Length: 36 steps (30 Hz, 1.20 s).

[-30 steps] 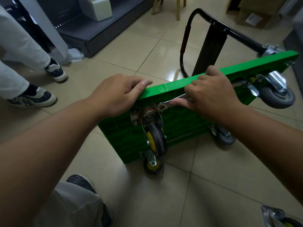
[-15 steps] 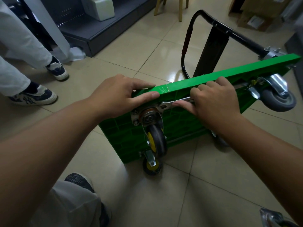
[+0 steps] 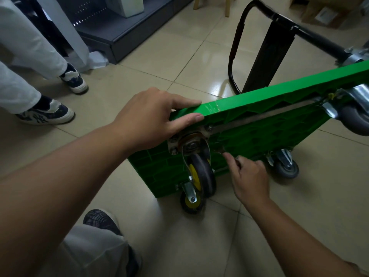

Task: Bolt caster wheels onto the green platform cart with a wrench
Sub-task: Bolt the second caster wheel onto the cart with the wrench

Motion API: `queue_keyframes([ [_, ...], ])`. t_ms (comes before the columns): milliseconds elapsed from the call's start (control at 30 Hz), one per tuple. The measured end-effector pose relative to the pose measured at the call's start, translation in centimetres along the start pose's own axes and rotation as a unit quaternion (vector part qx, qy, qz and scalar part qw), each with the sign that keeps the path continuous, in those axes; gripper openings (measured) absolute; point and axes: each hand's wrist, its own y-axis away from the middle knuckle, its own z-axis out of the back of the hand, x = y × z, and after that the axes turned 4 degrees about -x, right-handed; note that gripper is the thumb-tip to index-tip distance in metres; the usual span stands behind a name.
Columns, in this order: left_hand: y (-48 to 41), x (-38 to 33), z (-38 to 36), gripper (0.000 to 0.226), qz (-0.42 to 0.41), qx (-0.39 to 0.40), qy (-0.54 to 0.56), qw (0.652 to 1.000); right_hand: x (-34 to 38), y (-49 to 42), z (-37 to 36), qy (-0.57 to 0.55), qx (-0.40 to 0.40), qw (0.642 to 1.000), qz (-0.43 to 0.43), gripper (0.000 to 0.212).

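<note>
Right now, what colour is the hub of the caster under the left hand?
Yellow hub; the head view shows it.

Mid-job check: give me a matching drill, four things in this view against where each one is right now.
Things
1. left hand
2. wrench
3. grey caster wheel
4. black cart handle

Places
A. reaches down to the floor behind the platform
B. rests on the top edge of the green platform
C. gripped by the right hand, its head beside the mounting plate of the yellow-hubbed caster
D. at the platform's upper corner, at the right edge of view

Pairs: 1-B, 2-C, 3-D, 4-A
</note>
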Motion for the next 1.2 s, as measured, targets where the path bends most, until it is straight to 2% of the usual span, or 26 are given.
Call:
queue_keyframes([
  [167,-0.1,-0.2,0.2,0.058,0.000,0.003,-0.006,1.000,1.0,-2.7,2.1,-0.041,-0.016,0.998,0.039,0.069],
  [333,0.1,-0.7,0.4,0.060,0.001,0.001,-0.016,1.000,3.2,-4.7,4.2,0.014,-0.038,0.991,0.129,0.063],
  [433,0.1,-0.8,0.4,0.058,0.014,-0.001,-0.009,1.000,2.9,-5.6,5.1,0.066,-0.064,0.980,0.177,0.068],
  [633,0.0,-0.6,0.3,0.058,0.005,-0.007,-0.007,1.000,1.5,-6.3,5.4,0.102,-0.088,0.968,0.210,0.072],
  [1033,-0.1,-0.1,0.1,0.056,0.001,-0.003,-0.007,1.000,1.5,-8.1,6.4,0.172,-0.046,0.961,0.210,0.077],
  [1100,0.0,-0.1,0.1,0.054,-0.003,-0.004,-0.009,1.000,1.6,-7.9,6.5,0.146,-0.037,0.969,0.195,0.077],
  [1200,0.1,-0.3,0.1,0.054,-0.001,-0.008,-0.007,1.000,1.4,-7.1,5.5,0.049,0.014,0.990,0.134,0.076],
])
